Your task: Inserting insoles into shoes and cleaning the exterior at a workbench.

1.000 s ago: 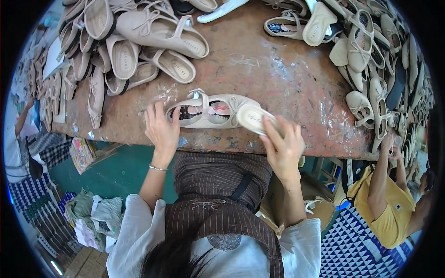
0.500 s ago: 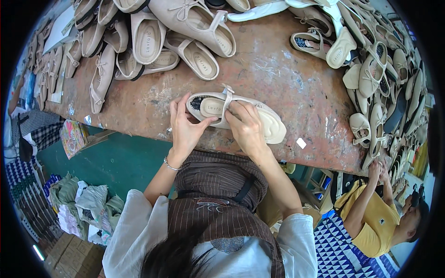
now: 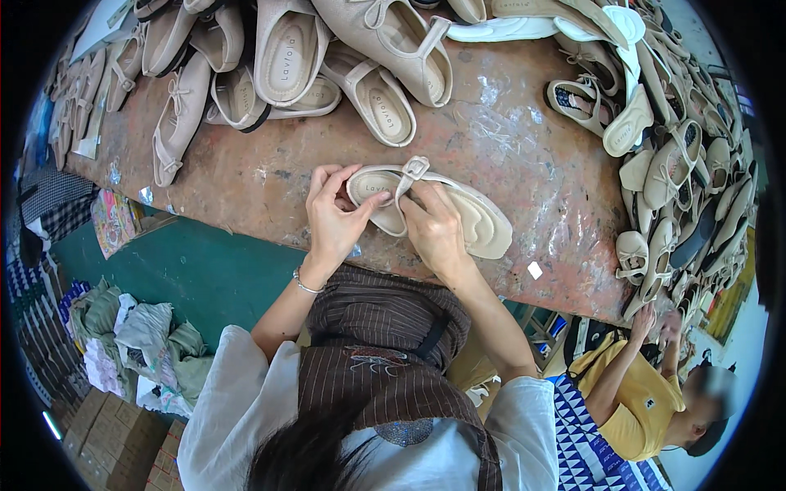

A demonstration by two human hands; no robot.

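Note:
A beige strapped shoe (image 3: 387, 221) with a small bow (image 3: 416, 168) on its strap lies on its sole at the table's near side, toe to the right. The heel end of a cream insole (image 3: 488, 229) sits inside it; the insole's ridged front part shows outside, beside the toe. My left hand (image 3: 334, 219) is closed around the heel, fingers behind it and thumb pressed on the insole. My right hand (image 3: 434, 227) is closed at the strap, its fingertips on the insole there; their exact hold is partly hidden.
Piled beige shoes (image 3: 381, 106) line the table's far side, and a larger heap (image 3: 667, 188) covers its right. Another insole (image 3: 629, 123) lies by that heap. A small white scrap (image 3: 535, 270) rests right of my hands. A co-worker in a yellow shirt (image 3: 630, 401) handles shoes at the right.
The insole now covers the dark lining that showed at the heel. My left thumb has moved inward onto the insole. The whole view has shifted slightly.

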